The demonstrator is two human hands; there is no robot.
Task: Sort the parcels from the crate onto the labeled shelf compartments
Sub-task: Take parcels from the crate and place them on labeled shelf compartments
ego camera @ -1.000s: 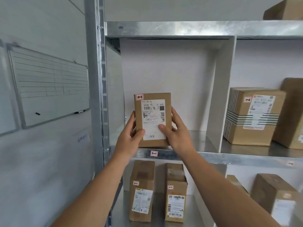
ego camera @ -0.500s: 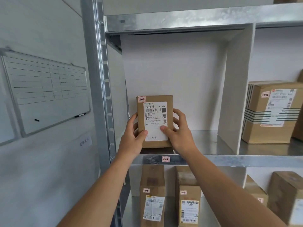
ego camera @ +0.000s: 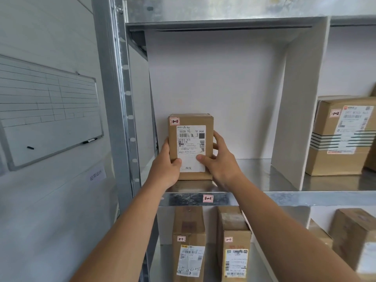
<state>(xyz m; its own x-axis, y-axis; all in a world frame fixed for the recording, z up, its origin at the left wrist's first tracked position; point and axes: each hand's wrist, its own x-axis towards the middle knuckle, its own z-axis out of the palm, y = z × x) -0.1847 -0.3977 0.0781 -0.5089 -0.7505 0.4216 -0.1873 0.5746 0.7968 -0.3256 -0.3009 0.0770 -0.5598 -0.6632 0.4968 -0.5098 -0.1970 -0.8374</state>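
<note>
Metal shelf (ego camera: 254, 176) beside a whiteboard (ego camera: 50, 110): left hand (ego camera: 164, 169) and right hand (ego camera: 221, 163) grip the upright parcel (ego camera: 191, 143).

Bright, soft, cool-white light fills the scene evenly, with faint shadows. A dark band lies under the upper shelf (ego camera: 223, 9), and the side face of the white divider (ego camera: 299, 108) is greyer than its front edge. The metal shelf floor (ego camera: 254, 171) has a dull sheen and a blurred reflection. The held parcel (ego camera: 191, 147) is mostly sharp at centre, its label largely legible. The right-hand parcel (ego camera: 341, 137) and the lower-right box (ego camera: 354, 241) are smeared. Wide-angle distortion tilts the steel post (ego camera: 114, 98) and skews the whiteboard (ego camera: 46, 110).
</note>
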